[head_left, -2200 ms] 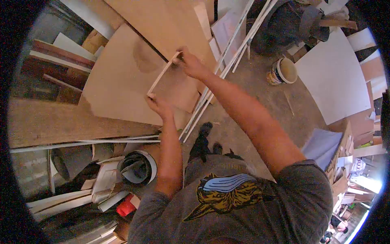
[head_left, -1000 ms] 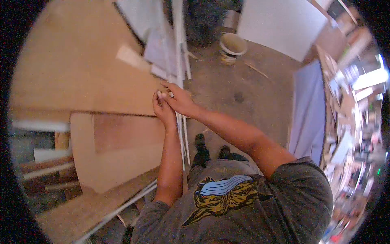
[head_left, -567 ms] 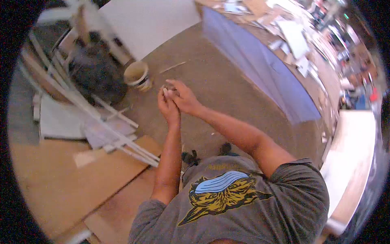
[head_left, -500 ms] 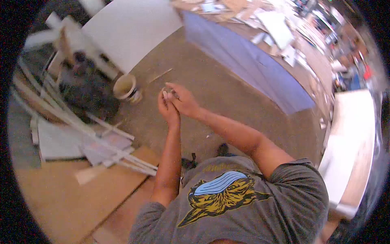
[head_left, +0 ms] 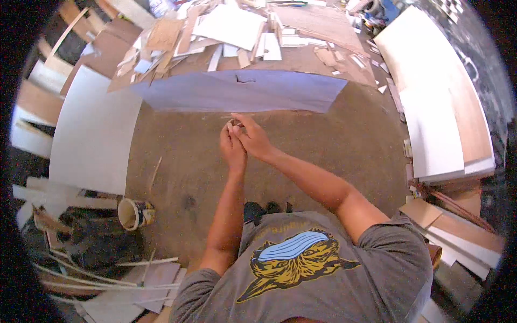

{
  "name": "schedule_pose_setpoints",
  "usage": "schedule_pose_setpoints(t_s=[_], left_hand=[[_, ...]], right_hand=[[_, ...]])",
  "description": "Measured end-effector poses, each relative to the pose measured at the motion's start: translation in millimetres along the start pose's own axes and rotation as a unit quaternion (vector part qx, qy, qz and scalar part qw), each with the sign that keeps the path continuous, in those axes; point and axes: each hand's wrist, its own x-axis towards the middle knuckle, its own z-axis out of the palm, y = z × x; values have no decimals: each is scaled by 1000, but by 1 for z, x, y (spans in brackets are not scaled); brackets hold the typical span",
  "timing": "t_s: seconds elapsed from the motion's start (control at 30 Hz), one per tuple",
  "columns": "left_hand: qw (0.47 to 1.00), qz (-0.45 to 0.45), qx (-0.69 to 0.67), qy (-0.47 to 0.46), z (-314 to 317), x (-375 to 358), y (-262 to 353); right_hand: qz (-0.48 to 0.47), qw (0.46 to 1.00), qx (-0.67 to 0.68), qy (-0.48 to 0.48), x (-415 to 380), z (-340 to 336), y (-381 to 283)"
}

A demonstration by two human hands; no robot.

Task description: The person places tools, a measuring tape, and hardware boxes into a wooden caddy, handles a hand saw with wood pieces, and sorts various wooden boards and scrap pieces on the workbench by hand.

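My left hand (head_left: pixel 233 149) and my right hand (head_left: pixel 254 139) are held together in front of me at the end of outstretched arms. The fingers of both are curled and meet at the tips; anything they hold is too small or too hidden to name. Just beyond the fingertips stands a bluish-white panel (head_left: pixel 242 92), forming the front of a low work table (head_left: pixel 323 75). Brown floor (head_left: pixel 318 156) lies below the hands.
Scrap boards and white offcuts (head_left: pixel 237 24) cover the tabletop. A large white sheet (head_left: pixel 94 129) leans at left, above a bucket (head_left: pixel 141 213) and thin strips (head_left: pixel 107 288). Long white and wooden boards (head_left: pixel 431 124) stand at right.
My view has turned right, so the table now lies straight ahead and the bucket sits lower left. The hands stay joined in nearly the same pose.
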Motion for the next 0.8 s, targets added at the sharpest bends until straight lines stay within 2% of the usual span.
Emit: schedule_pose_setpoints(t_s=[0.23, 0.33, 0.43, 0.53, 0.63, 0.73, 0.8], left_hand=[[992, -82, 12, -90, 134, 62, -52], [991, -65, 3, -116, 181, 97, -62], [983, -96, -63, -145, 227, 155, -107], [983, -86, -40, -158, 268, 208, -123], [984, -27, 26, -174, 307, 261, -128], [985, -61, 24, -160, 344, 303, -148], [981, -82, 53, -168, 366, 334, -162]], right_hand=[[45, 995, 10, 94, 70, -100, 75], [89, 992, 5, 90, 112, -131, 110], [118, 990, 15, 80, 172, -160, 136], [93, 989, -63, 95, 229, -182, 172], [90, 988, -67, 107, 281, -205, 208], [145, 982, -36, 113, 320, -231, 222], [158, 977, -63, 132, 348, -244, 245]])
